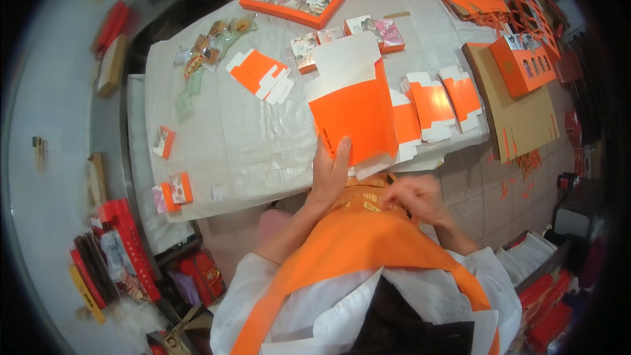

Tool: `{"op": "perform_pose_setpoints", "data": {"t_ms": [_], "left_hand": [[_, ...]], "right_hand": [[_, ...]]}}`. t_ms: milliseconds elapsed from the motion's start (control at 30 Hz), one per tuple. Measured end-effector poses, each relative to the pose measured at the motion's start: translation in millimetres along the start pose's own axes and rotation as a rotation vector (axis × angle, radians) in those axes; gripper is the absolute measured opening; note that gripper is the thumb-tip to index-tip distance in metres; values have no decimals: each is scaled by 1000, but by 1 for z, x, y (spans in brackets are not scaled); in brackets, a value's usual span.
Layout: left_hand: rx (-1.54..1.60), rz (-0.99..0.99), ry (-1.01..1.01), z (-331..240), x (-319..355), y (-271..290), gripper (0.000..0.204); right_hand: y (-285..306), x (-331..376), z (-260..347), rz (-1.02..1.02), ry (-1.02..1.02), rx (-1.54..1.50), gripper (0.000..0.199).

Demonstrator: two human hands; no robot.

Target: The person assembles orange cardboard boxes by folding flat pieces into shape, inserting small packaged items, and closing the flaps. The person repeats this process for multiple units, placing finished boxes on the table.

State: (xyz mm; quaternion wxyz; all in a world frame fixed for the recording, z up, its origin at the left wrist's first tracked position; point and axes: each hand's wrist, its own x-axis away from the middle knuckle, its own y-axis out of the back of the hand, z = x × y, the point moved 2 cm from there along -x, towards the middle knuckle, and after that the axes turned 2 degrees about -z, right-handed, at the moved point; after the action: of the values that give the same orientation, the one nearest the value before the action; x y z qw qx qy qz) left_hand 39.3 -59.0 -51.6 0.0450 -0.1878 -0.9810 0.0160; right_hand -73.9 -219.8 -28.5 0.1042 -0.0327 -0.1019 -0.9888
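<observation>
Head view: two hands (368,184), one orange carton blank (355,115).

The right hand (414,198) is motion-blurred, so its fingers cannot be told apart, nor whether they grip anything. The lower edge of the orange flat carton (351,108) is hidden behind the left hand (328,174), just under its fingers. Beyond the fingertips, the pictures on the small boxes (348,34) are too small to make out
</observation>
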Motion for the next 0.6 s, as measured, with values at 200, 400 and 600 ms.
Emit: {"op": "perform_pose_setpoints", "data": {"t_ms": [200, 400, 600], "left_hand": [[0, 241, -31, -15, 43, -2, 76], [53, 352, 140, -15, 48, 14, 80], [178, 378, 60, -18, 32, 20, 43]], "right_hand": [[20, -32, -4, -534, 124, -41, 42], [1, -36, 2, -452, 145, -116, 32], [-5, -20, 0, -466, 144, -252, 13]]}}
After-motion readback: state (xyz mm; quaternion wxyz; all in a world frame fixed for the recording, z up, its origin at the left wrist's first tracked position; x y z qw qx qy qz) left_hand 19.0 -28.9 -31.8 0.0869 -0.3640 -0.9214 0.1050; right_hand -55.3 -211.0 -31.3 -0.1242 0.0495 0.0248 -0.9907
